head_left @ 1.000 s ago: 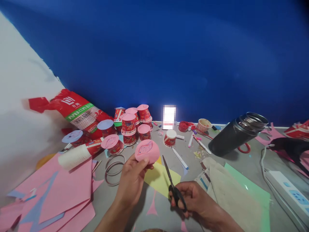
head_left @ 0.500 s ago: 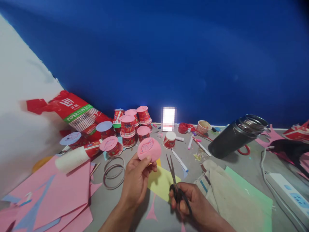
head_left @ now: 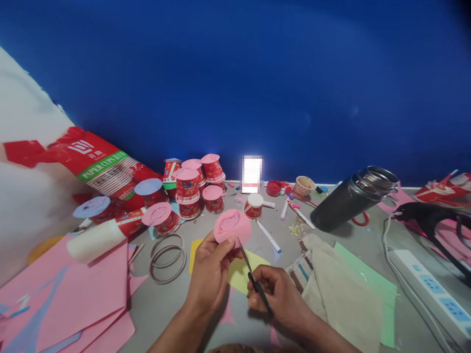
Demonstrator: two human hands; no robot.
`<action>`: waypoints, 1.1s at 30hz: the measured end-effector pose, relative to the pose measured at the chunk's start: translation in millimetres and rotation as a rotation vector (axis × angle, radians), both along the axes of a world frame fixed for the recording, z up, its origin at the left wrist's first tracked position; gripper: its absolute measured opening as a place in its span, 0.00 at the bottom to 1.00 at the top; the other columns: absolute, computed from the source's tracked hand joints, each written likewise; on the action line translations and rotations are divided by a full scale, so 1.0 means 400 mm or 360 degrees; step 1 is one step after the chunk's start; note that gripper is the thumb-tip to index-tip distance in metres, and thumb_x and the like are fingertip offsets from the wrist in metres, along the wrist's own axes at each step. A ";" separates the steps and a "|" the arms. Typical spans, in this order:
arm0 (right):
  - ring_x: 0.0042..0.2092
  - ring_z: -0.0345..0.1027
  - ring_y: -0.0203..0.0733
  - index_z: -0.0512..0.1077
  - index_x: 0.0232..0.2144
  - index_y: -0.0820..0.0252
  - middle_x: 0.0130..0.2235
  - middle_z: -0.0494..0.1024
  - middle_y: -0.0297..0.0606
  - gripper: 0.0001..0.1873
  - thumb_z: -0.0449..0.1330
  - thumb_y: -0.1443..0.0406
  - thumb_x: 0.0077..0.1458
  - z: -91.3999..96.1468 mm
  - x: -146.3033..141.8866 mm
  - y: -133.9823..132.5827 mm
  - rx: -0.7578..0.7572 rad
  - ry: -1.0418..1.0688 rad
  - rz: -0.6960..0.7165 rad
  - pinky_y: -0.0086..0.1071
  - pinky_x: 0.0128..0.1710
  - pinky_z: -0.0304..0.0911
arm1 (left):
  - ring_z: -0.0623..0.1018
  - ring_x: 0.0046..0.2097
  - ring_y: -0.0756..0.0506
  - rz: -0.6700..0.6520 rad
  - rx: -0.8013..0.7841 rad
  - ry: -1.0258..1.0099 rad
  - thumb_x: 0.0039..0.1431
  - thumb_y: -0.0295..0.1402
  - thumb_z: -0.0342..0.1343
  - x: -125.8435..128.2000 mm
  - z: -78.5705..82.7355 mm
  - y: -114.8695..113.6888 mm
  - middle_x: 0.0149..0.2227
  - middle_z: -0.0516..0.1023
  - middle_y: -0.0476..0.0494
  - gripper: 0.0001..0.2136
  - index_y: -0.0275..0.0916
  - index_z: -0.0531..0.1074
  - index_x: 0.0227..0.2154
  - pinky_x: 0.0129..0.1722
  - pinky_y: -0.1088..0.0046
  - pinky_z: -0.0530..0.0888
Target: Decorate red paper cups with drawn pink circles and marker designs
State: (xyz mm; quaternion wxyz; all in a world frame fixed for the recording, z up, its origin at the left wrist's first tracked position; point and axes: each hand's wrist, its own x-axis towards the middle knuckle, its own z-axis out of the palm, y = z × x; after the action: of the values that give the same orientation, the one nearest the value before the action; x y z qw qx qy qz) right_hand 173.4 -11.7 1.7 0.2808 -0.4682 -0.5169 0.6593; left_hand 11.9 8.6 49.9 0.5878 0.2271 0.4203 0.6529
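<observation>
My left hand point(head_left: 213, 264) pinches the lower edge of a round pink paper disc point(head_left: 235, 226) with a leaf-like shape drawn on it in pen. In my right hand point(head_left: 277, 291) is a pair of scissors point(head_left: 246, 257) with black handles, its tips at the disc's lower right edge. The blades look nearly together; whether paper lies between them I cannot tell. Below both hands lies a yellow paper sheet point(head_left: 241, 278). Just behind the disc stands an upturned red paper cup point(head_left: 253, 207) with a white base.
Several red cups topped with paper discs point(head_left: 187, 189) stand at the back left, near a paper cup bag point(head_left: 103, 164). Pink sheets point(head_left: 88, 294) lie left, beside tape rings point(head_left: 167, 260). A black flask point(head_left: 349, 201), cloth point(head_left: 342, 289) and power strip point(head_left: 434, 289) are right.
My right hand has brought the scissors up to the disc, and their blades have come closer together. The whole view has shifted slightly.
</observation>
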 end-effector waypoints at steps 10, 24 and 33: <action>0.25 0.55 0.30 0.72 0.24 0.61 0.22 0.69 0.26 0.28 0.78 0.47 0.35 0.009 -0.005 0.001 -0.0026 0.0001 -0.0044 0.26 0.25 0.50 | 0.74 0.28 0.49 -0.0015 -0.0072 -0.0025 0.42 0.37 0.75 0.013 0.008 -0.008 0.28 0.80 0.48 0.14 0.36 0.80 0.30 0.30 0.72 0.75; 0.24 0.55 0.31 0.71 0.20 0.61 0.20 0.68 0.27 0.29 0.79 0.46 0.33 0.006 -0.007 -0.001 -0.0042 -0.0013 -0.0081 0.26 0.24 0.51 | 0.75 0.31 0.48 -0.0010 -0.0034 0.0021 0.46 0.38 0.73 0.000 -0.012 -0.010 0.32 0.82 0.46 0.14 0.37 0.82 0.34 0.32 0.71 0.75; 0.24 0.57 0.32 0.73 0.21 0.60 0.21 0.69 0.28 0.27 0.79 0.48 0.35 -0.001 -0.004 -0.003 -0.0004 0.0011 -0.0030 0.26 0.24 0.55 | 0.75 0.32 0.48 -0.0058 -0.0010 0.0102 0.49 0.41 0.73 -0.006 -0.013 -0.004 0.31 0.82 0.46 0.15 0.36 0.82 0.33 0.34 0.73 0.74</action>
State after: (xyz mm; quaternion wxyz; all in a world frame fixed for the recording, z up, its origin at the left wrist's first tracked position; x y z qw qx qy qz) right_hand 171.8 -13.0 1.2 0.2882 -0.4712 -0.5107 0.6589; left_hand 9.5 7.1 44.9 0.5865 0.2538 0.4367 0.6331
